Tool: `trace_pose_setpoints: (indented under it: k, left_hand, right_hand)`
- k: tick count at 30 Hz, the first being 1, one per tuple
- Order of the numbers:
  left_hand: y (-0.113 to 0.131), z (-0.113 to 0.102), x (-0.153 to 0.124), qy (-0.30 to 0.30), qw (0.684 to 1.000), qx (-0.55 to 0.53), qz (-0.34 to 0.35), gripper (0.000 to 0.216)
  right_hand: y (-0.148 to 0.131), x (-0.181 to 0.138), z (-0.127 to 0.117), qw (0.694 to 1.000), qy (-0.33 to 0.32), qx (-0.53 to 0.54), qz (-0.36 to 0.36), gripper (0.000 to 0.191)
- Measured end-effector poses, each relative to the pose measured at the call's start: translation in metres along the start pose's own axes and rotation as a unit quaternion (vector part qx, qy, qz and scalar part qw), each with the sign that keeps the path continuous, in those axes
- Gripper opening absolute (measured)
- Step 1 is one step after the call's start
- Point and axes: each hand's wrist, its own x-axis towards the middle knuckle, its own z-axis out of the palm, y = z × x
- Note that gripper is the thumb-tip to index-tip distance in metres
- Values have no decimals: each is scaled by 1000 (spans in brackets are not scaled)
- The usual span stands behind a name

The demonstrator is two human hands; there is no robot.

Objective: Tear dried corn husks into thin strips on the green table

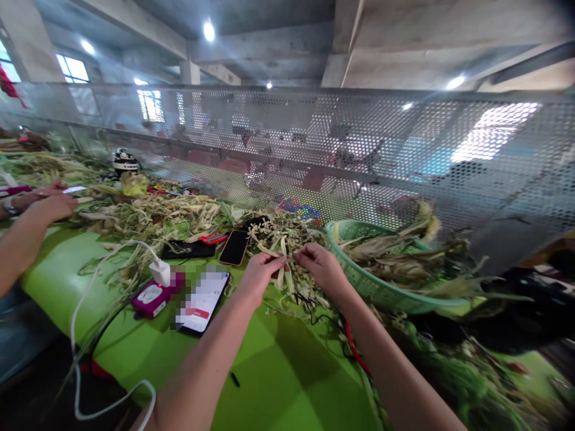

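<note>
Pale strips of dried corn husk [283,280] stand crosswise at the fingertips of my left hand [260,274], which is closed on them in a pinch. Close beside it, my right hand [320,266] is pinched too, its fingertips at the right edge of the same husk strips. How much husk lies between the right fingers is partly hidden. Behind and below both hands spreads a heap of shredded husk [265,230]. A green plastic basket [359,272] holding long dry husks [381,254] stands just right of my right hand.
On the green tabletop [287,365] lie a lit phone [204,305], a dark phone [234,248], red-handled scissors [213,239] and a purple power strip [150,299] with a white charger [160,272]. A perforated metal screen [305,149] rises behind. Another person's hands [54,203] are at far left.
</note>
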Motion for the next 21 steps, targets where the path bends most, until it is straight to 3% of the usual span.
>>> trace_pose_setpoints:
  k: [5, 11, 13, 17, 21]
  left_hand:
    - [-6, -1, 2, 9, 1000, 3, -2, 31]
    - [-8, -1, 6, 84, 993, -88, -7, 40]
    - [-8, -1, 7, 94, 987, -127, -14, 40]
    - [-8, 1, 7, 86, 981, -173, -3, 37]
    - [-2, -5, 9, 113, 981, -157, 29, 33]
  right_hand:
    - [8, 0, 3, 1000, 20, -7, -5, 24]
    - [-12, -4, 2, 991, 128, 29, 9, 24]
    - [-20, -6, 5, 995, 92, 25, 19, 28]
    - [-27, -10, 16, 998, -57, 19, 32, 34]
    - [-27, -12, 25, 991, -133, -16, 6, 21]
